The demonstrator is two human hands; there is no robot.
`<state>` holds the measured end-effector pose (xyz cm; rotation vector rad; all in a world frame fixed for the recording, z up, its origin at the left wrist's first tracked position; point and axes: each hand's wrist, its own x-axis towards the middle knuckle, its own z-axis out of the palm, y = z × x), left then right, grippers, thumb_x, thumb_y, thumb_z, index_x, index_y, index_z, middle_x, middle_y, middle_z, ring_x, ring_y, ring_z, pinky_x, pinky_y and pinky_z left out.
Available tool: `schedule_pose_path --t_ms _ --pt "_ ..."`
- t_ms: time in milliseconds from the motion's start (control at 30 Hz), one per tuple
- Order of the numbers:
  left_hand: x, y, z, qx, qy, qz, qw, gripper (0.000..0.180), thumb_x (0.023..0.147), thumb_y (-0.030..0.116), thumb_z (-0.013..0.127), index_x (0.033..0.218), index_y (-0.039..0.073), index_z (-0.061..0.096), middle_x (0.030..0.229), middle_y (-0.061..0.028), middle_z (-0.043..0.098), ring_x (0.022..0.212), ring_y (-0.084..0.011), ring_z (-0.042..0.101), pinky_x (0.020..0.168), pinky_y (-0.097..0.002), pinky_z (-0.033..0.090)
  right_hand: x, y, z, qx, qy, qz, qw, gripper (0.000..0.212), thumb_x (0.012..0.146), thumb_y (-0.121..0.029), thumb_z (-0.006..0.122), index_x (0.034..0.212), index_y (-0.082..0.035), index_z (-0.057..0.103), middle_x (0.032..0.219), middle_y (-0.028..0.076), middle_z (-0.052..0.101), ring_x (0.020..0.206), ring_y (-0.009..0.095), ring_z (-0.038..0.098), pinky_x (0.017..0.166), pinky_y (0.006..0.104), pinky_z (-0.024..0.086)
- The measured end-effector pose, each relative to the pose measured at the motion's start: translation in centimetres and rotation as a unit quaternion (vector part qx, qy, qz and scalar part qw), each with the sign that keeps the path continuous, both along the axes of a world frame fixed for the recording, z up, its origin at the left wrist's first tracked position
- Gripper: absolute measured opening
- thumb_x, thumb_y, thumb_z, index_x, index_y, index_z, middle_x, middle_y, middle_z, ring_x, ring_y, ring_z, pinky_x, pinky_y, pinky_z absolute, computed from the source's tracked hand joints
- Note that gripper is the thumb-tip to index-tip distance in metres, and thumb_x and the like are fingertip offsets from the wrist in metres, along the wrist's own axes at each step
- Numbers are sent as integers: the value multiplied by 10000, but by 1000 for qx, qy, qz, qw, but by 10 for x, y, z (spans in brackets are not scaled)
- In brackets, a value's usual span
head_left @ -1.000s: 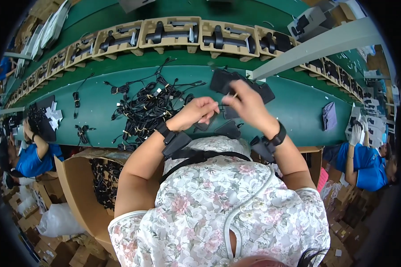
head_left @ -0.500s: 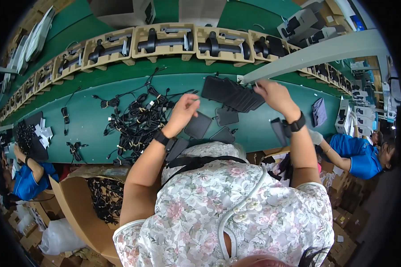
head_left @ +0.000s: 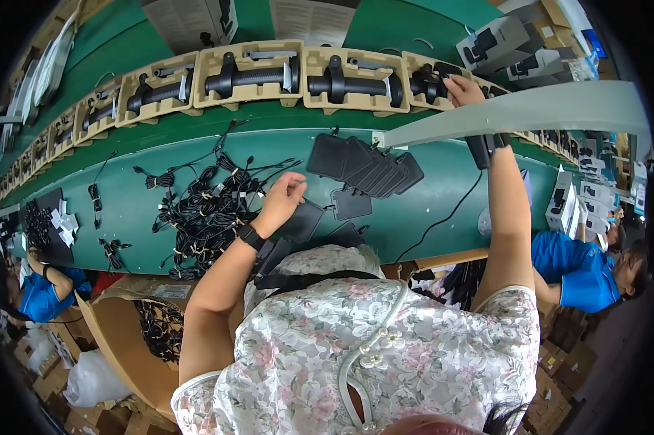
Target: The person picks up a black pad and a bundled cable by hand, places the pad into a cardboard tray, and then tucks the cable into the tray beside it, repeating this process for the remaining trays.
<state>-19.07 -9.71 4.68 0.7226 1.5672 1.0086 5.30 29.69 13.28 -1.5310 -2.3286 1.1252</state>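
My right hand (head_left: pixel 463 91) reaches over the far row of trays, its fingers bent at the edge of a black flat pad (head_left: pixel 444 69) in a tan moulded tray (head_left: pixel 412 101). The grip is small and partly hidden. My left hand (head_left: pixel 283 199) hovers with loosely curled fingers and nothing visible in them, between a pile of bundled black cables (head_left: pixel 214 228) and a dark pad (head_left: pixel 303 221). A fanned stack of black pads (head_left: pixel 367 165) lies right of it, with a smaller pad (head_left: pixel 353 205) below. Each wrist wears a black band.
A grey metal bar (head_left: pixel 544 109) slants over the right of the green table (head_left: pixel 428 225). A black cord (head_left: pixel 450 217) hangs from my right wrist. A carton (head_left: pixel 124 341) of black cables stands lower left. People in blue (head_left: pixel 584 268) work on both sides.
My right hand has moved from the pad stack up and away to the tray. My left hand has shifted slightly left and nearer. The whole view has shifted a little.
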Motion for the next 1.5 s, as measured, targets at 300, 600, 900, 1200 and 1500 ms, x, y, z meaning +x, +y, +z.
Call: schedule_pose_path --t_ms 300,600,900,1200,1500 --pt "18 7 -6 -17 90 20 996 170 894 119 550 1040 32 539 817 -46 581 661 -108 576 600 -242 474 -42 68 -48 170 -148 237 945 312 881 -268 538 982 27 539 796 233 624 779 391 615 653 470 464" --pt "44 54 17 73 205 60 974 138 827 106 605 942 32 582 815 -101 576 712 -189 586 641 -288 478 -44 26 -65 485 45 117 866 251 899 -185 469 1075 -7 465 812 223 605 773 439 573 675 502 462" --pt "26 41 2 22 228 55 972 177 776 107 628 933 51 568 850 -137 582 800 -299 570 714 -379 473 -50 30 -77 454 -130 125 873 230 835 -126 491 1036 -45 568 872 167 631 806 358 612 717 449 484" --pt "40 85 7 70 538 -47 839 519 723 262 727 1085 -14 477 981 -166 541 849 -320 556 770 -361 475 -28 29 -48 513 -229 134 817 283 853 -287 536 1044 -86 593 981 157 600 889 344 592 699 445 479" --pt "28 87 -35 -105 366 -38 924 625 749 366 710 1112 -46 413 878 -146 579 711 -294 584 641 -363 508 71 -119 -54 330 15 -100 939 242 858 -99 573 1098 -65 564 930 108 581 792 239 557 674 326 461"
